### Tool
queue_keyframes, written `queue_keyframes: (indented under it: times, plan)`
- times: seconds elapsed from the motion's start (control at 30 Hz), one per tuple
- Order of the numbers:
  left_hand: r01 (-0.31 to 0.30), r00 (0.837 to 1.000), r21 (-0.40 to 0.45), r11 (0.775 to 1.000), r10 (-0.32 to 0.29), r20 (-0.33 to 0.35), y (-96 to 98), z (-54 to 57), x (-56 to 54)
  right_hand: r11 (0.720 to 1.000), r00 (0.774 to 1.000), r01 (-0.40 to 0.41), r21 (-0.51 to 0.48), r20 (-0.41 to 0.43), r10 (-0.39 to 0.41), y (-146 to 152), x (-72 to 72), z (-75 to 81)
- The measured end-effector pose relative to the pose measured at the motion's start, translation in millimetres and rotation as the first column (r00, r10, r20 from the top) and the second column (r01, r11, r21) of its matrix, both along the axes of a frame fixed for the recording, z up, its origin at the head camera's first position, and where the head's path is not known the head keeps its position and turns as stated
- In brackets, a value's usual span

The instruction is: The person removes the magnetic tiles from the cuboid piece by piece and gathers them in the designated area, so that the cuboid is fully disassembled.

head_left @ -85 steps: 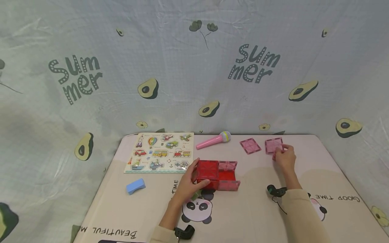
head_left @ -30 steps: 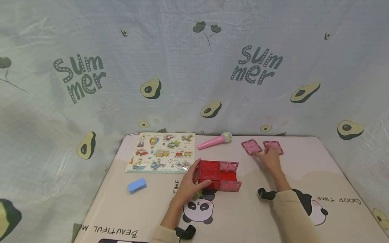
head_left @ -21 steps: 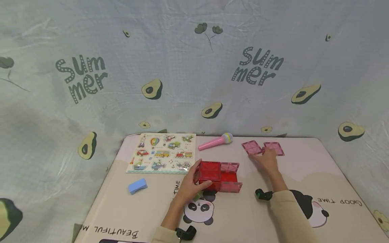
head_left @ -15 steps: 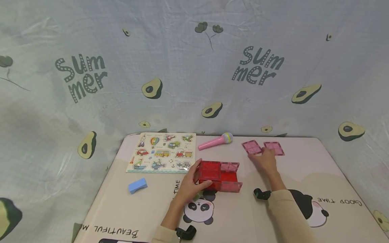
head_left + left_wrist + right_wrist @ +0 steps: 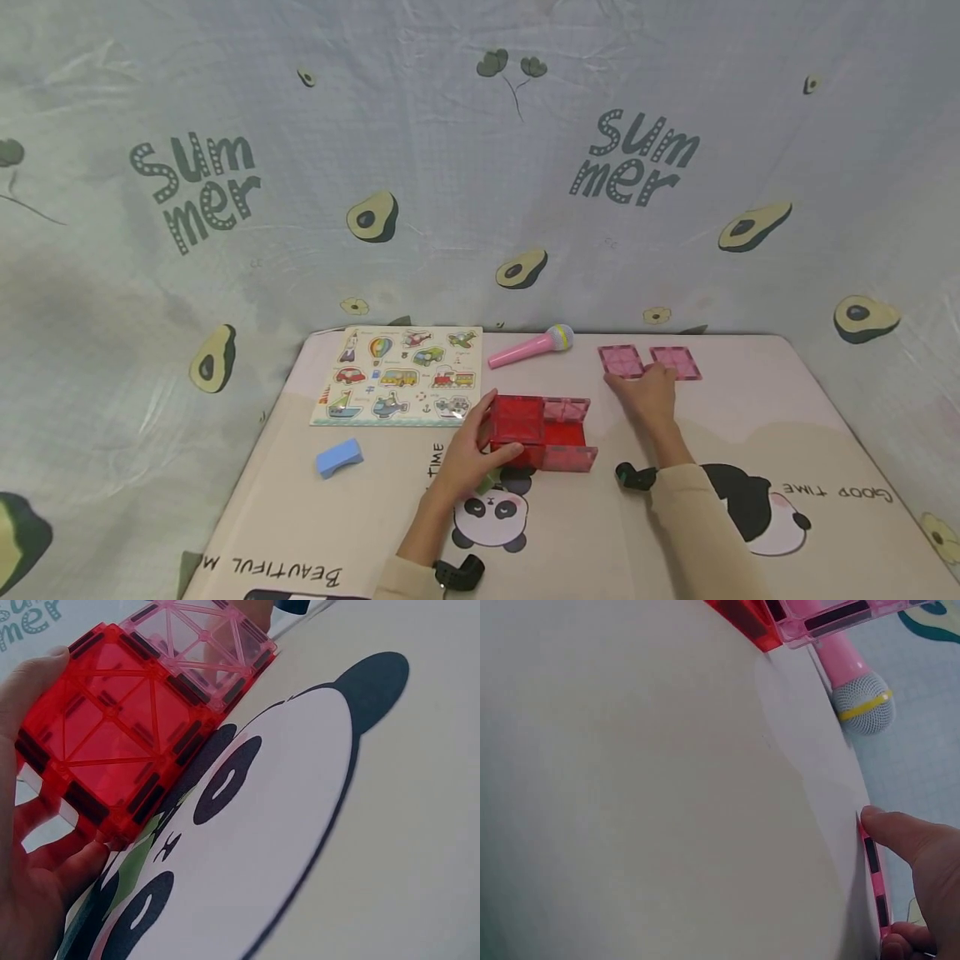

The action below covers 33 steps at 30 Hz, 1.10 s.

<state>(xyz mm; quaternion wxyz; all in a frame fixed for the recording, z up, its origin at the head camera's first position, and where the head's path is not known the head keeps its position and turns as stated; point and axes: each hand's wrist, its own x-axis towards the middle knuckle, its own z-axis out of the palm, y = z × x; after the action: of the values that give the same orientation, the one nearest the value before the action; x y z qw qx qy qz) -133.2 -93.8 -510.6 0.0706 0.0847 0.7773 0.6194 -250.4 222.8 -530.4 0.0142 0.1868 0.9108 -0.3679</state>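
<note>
My left hand (image 5: 474, 450) holds the red end of a box built from magnetic tiles (image 5: 517, 419), thumb on one side and fingers on the other. Pink tiles (image 5: 204, 641) stand upright as walls along its right part, over a red floor tile, with the top open there. Farther back, my right hand (image 5: 651, 395) grips a flat pink magnetic tile (image 5: 620, 360) along its near edge. In the right wrist view the thumb sits at one corner of that edge and the fingers at the other. A second pink tile (image 5: 677, 362) lies just right of it.
A pink toy microphone (image 5: 528, 347) lies at the back middle. Left of it is a picture puzzle board (image 5: 408, 392), reaching close to the left hand. A blue block (image 5: 339, 458) sits nearer on the left. Printed cloth hangs behind the table (image 5: 600, 533).
My right hand has gone from the right pink tile to the left one, which has turned from slanted to nearly square. The right tile has tilted slightly. My left hand stays on the box.
</note>
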Motion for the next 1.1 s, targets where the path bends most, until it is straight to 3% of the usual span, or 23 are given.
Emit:
queue_keyframes:
  times: [0.3,0.53,0.83,1.1]
  plan:
    - [0.009,1.000,0.010,1.000,-0.010,0.005,-0.5,3.0,0.2,1.000,1.000,-0.006,0.006,-0.028,0.006,0.6,1.7,-0.4]
    - [0.013,1.000,0.007,1.000,-0.013,0.010,-1.1,3.8,0.6,0.994,0.983,-0.100,0.039,-0.152,0.105,8.3,8.8,7.6]
    - [-0.006,1.000,-0.004,1.000,0.006,-0.008,-0.3,-28.0,-10.9,0.985,0.950,-0.171,0.023,-0.263,0.170,9.8,27.7,23.8]
    - [-0.006,0.999,0.010,1.000,0.006,-0.038,-1.1,-31.6,-11.5,0.972,0.897,-0.229,0.059,-0.375,0.234,-1.2,49.8,39.8]
